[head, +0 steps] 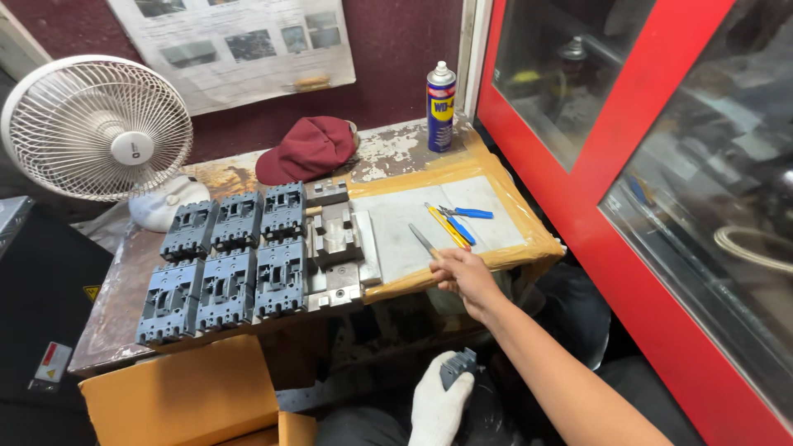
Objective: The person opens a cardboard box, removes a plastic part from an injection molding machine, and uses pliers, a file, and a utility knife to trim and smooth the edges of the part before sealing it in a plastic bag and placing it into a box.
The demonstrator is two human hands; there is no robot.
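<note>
Grey moulded housing (457,366), low in the frame near my lap, sits gripped in my white-gloved left hand (438,405), fingers wrapped over its top edge. My bare right hand (464,275) is at the front edge of the surface (124,289), pinching the handle end of a thin metal tool (421,239) whose blade points toward upper left across the pale mat (396,223). Yellow-handled and blue-handled tools (457,221) lie just beyond it on the same mat. Six matching dark grey housings (227,256) stand in two rows at centre left, touching one another, with a metal fixture (337,248) just beside them. Spray can (440,106), red cap (307,149) and white fan (97,128) stand toward the back.

Judgement: the tool is held far back, so a firmer pinch nearer the blade would give better control. The housing should be kept steady and level before the two are brought together.
</note>
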